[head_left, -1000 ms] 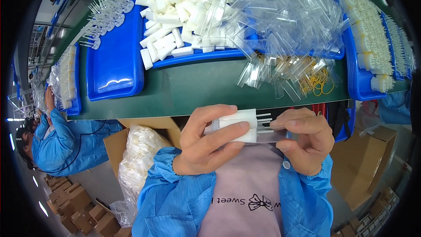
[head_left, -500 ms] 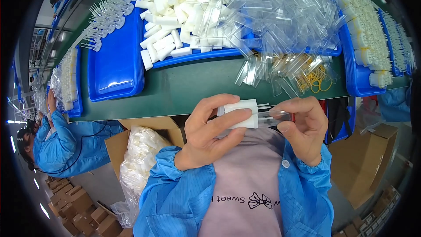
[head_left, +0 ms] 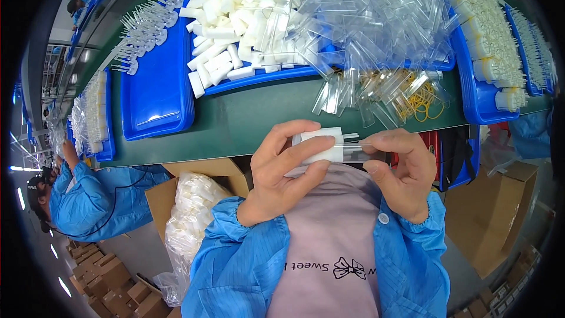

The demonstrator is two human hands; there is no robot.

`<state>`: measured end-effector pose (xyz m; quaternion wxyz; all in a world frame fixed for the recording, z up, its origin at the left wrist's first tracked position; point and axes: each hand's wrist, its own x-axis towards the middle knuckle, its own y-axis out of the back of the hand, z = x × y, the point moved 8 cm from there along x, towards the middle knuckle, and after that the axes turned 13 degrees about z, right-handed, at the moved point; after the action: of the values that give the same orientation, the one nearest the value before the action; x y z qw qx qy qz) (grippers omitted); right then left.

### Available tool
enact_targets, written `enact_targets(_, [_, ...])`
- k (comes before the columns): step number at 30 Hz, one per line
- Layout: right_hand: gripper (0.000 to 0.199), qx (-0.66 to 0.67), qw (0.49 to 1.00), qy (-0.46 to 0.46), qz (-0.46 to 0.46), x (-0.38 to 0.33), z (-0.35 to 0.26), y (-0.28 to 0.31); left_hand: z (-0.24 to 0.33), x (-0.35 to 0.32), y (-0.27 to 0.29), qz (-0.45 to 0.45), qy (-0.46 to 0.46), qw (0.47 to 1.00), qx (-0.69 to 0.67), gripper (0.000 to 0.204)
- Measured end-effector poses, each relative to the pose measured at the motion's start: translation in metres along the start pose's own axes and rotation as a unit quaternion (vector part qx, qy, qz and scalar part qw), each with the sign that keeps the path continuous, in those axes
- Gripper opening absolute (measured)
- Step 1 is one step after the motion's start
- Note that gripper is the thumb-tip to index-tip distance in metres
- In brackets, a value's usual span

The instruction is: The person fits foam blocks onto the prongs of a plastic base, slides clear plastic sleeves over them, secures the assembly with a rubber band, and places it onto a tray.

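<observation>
My left hand point(head_left: 276, 179) is closed around a white foam-like block point(head_left: 331, 154), held level in front of my chest just beyond the table's near edge. Thin white tubes point(head_left: 351, 136) stick out of the block's right end. Below these tubes, a clear plastic sleeve point(head_left: 354, 153) reaches from the block toward my right hand point(head_left: 407, 168). My right fingertips are on the sleeve's outer end, which they partly cover. How far the sleeve goes into the block cannot be seen.
Ahead, blue trays hold heaped white blocks point(head_left: 220, 62) and clear sleeves point(head_left: 376, 17). Yellow rubber bands point(head_left: 425, 103) lie among loose sleeves. Trays of tubed pieces point(head_left: 485, 41) stand right; a blue tray point(head_left: 156, 106) sits left. A co-worker point(head_left: 97, 200) is at left, near a carton point(head_left: 162, 206).
Both hands have shifted slightly up and left in the picture with the block and sleeve. My right thumb has moved a little toward the block. Both holds continue.
</observation>
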<state>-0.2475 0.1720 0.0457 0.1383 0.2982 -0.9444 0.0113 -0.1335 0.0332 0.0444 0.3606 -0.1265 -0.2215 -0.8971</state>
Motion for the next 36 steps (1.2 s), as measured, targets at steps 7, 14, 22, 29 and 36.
enact_targets(7, [0.035,0.166,0.980,-0.100,0.045,0.007,0.012,0.012,-0.014,-0.003,-0.002,0.042,0.119,0.959,-0.254,0.056])
enact_targets(14, [0.028,0.140,0.983,-0.076,0.087,0.008,0.014,0.022,-0.037,-0.014,-0.015,0.022,0.249,0.898,-0.362,0.057])
enact_targets(22, [0.013,-0.012,0.992,0.065,0.104,0.007,0.001,0.032,-0.036,-0.015,-0.018,0.000,0.208,0.930,-0.303,0.042])
enact_targets(29, [0.015,-0.087,0.984,0.127,0.085,0.001,-0.027,0.018,-0.033,-0.021,-0.026,-0.032,0.241,0.882,-0.403,0.041])
enact_targets(36, [0.019,-0.125,0.979,0.146,0.064,-0.005,-0.037,0.008,-0.031,-0.022,-0.027,-0.047,0.250,0.877,-0.408,0.040])
